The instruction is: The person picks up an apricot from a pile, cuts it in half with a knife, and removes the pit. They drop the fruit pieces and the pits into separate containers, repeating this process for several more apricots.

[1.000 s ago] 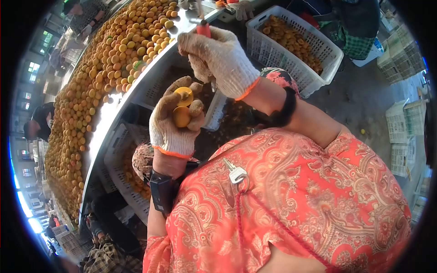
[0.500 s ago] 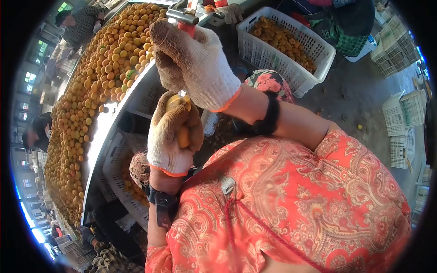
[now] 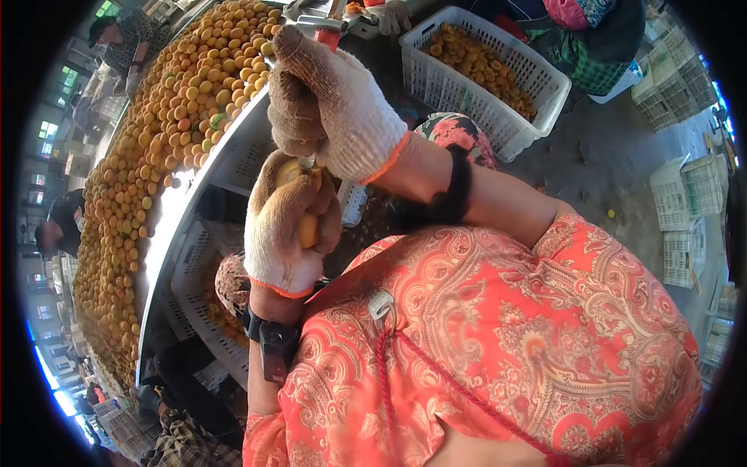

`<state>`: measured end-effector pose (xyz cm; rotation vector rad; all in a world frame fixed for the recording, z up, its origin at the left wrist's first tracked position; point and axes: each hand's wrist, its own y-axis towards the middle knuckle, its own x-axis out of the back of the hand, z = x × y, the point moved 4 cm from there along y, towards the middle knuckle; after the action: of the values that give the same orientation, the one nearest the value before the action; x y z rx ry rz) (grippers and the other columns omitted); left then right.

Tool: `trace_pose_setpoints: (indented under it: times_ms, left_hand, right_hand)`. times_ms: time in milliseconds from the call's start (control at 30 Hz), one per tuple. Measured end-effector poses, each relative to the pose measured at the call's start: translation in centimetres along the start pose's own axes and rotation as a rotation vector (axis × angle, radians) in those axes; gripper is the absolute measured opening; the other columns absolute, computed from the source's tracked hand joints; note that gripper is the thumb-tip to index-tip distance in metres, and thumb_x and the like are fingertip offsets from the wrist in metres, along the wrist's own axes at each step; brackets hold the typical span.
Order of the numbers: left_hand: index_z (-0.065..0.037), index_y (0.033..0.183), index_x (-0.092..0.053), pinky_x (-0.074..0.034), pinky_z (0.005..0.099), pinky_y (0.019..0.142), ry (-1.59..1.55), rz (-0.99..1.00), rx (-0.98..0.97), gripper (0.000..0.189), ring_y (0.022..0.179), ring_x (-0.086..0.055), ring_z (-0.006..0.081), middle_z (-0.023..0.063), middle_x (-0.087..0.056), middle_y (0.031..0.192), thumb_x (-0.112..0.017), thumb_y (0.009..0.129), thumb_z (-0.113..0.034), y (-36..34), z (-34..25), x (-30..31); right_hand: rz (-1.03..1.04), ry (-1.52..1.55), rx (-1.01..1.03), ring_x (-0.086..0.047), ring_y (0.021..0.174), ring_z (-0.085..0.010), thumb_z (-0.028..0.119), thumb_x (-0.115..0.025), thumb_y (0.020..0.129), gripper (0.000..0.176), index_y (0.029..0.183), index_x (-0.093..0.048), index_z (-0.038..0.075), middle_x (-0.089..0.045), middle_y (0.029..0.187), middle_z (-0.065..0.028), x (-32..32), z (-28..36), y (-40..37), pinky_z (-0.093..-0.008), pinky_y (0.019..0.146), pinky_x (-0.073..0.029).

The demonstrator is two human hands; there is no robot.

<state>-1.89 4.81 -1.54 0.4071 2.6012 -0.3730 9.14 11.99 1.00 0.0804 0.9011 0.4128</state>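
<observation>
Both of my hands wear white gloves with brown palms. My left hand (image 3: pixel 292 222) is closed around yellow-orange fruit (image 3: pixel 308 231); pieces show between its fingers, though their number and cut are hard to make out. Just above it, my right hand (image 3: pixel 334 105) is in a fist whose contents are mostly hidden. A small shiny bit shows below that fist, touching the fruit at the top of my left hand. Beside the upper left lies a big heap of orange fruit (image 3: pixel 187 101) on a light-rimmed table (image 3: pixel 175 202).
A white crate (image 3: pixel 482 101) of halved fruit stands at the top, near a person in dark clothing (image 3: pixel 576 47). Another crate (image 3: pixel 233 342) with fruit is below the table edge. Stacked crates (image 3: pixel 689 194) stand right. Other people are at the left (image 3: pixel 128 39).
My two hands have shifted slightly, the left one a little to the left, still with the fruit. Across the table, a person's arm has moved down toward the fruit.
</observation>
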Motion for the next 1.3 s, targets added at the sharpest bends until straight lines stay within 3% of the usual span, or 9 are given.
trace_pose_setpoints:
  times_ms: [300, 633, 767, 833, 867, 967, 1033, 1100, 1300]
  left_hand:
    - [-0.005, 0.127, -0.051, -0.028, 0.0247, 0.039, -0.074, 0.058, 0.043, 0.035, 0.049, -0.039, 0.0113, 0.0003, -0.041, 0.073, -0.058, 0.095, -0.018, 0.4, 0.9, 0.6]
    - [-0.006, 0.121, -0.054, -0.029, 0.0235, 0.039, -0.048, -0.017, 0.019, 0.025, 0.051, -0.042, 0.0097, 0.0019, -0.048, 0.075, -0.056, 0.097, -0.011, 4.1, 1.5, 1.6]
    - [-0.006, 0.117, -0.056, -0.044, 0.0322, 0.045, 0.642, -0.228, -0.055, 0.025, 0.061, -0.061, 0.0194, 0.0086, -0.062, 0.079, -0.062, 0.093, -0.011, 8.0, 1.8, 5.0]
    - [-0.004, 0.112, -0.058, -0.053, 0.0385, 0.063, 1.312, -0.078, -0.690, 0.025, 0.072, -0.068, 0.0305, 0.0160, -0.068, 0.089, -0.064, 0.089, -0.011, 9.9, 0.6, 5.2]
    - [-0.005, 0.110, -0.059, -0.053, 0.0394, 0.077, 1.468, -0.139, -0.491, 0.025, 0.085, -0.069, 0.0377, 0.0195, -0.069, 0.094, -0.065, 0.087, -0.012, 11.2, 0.6, 6.3]
    - [-0.005, 0.097, -0.064, -0.053, 0.0386, 0.072, 1.697, -0.211, -0.279, 0.023, 0.080, -0.068, 0.0351, 0.0175, -0.068, 0.081, -0.064, 0.091, -0.026, 15.3, 0.9, 13.0]
    - [-0.004, 0.092, -0.066, -0.050, 0.0356, 0.063, 1.708, -0.271, -0.028, 0.023, 0.065, -0.065, 0.0253, 0.0120, -0.066, 0.072, -0.061, 0.093, -0.027, 15.4, -1.3, 16.0]
    - [-0.008, 0.093, -0.068, -0.036, 0.0277, 0.042, 1.060, -0.417, 0.233, 0.016, 0.052, -0.053, 0.0113, 0.0012, -0.058, 0.067, -0.061, 0.092, -0.023, 11.4, -4.0, 17.7]
    - [-0.014, 0.102, -0.065, -0.034, 0.0197, 0.041, 0.522, -0.770, -0.028, 0.016, 0.052, -0.050, 0.0065, -0.0016, -0.059, 0.078, -0.067, 0.092, -0.026, -4.6, -10.6, 24.5]
  right_hand:
    - [0.119, -0.032, -0.013, -0.040, 0.039, -0.0164, 0.037, -0.063, 0.097, 0.045, 0.063, -0.048, 0.012, -0.044, 0.052, -0.0028, 0.6, 1.3, 1.2, -0.0313, 0.040, -0.033]
    - [-0.408, 0.234, -0.075, -0.033, 0.036, -0.0195, 0.037, -0.057, 0.097, 0.040, 0.064, -0.044, 0.017, -0.038, 0.047, -0.0015, 6.3, -1.2, 2.6, -0.0348, 0.038, -0.026]
    - [-0.469, 0.253, -0.074, -0.032, 0.035, -0.0193, 0.037, -0.059, 0.096, 0.040, 0.064, -0.044, 0.018, -0.038, 0.047, -0.0013, 8.0, -2.6, 4.0, -0.0343, 0.038, -0.025]
    - [-0.562, 0.280, -0.062, -0.033, 0.035, -0.0178, 0.034, -0.061, 0.096, 0.038, 0.066, -0.045, 0.016, -0.039, 0.048, -0.0007, 9.5, -2.9, 4.9, -0.0343, 0.036, -0.026]
    - [-0.567, 0.281, -0.063, -0.033, 0.035, -0.0178, 0.034, -0.061, 0.096, 0.038, 0.066, -0.045, 0.016, -0.039, 0.048, -0.0007, 10.1, -3.1, 5.4, -0.0343, 0.036, -0.026]
    - [-0.636, 0.047, 0.071, -0.038, 0.035, -0.0154, 0.028, -0.061, 0.096, 0.033, 0.070, -0.050, 0.012, -0.046, 0.053, -0.0015, 11.9, -3.1, 6.9, -0.0319, 0.035, -0.030]
    - [-0.567, -0.245, 0.193, -0.043, 0.037, -0.0133, 0.019, -0.060, 0.097, 0.024, 0.077, -0.055, 0.007, -0.054, 0.062, -0.0036, 13.3, -3.5, 7.5, -0.0289, 0.034, -0.033]
    - [-0.583, -0.298, 0.215, -0.048, 0.042, -0.0112, 0.015, -0.060, 0.098, 0.017, 0.085, -0.060, 0.005, -0.058, 0.070, -0.0050, 14.3, -4.2, 7.0, -0.0268, 0.036, -0.036]
    - [-0.621, -0.213, -0.070, -0.041, 0.037, -0.0117, 0.021, -0.072, 0.087, 0.025, 0.073, -0.055, 0.008, -0.051, 0.057, -0.0016, 13.6, -5.7, 5.1, -0.0291, 0.038, -0.035]
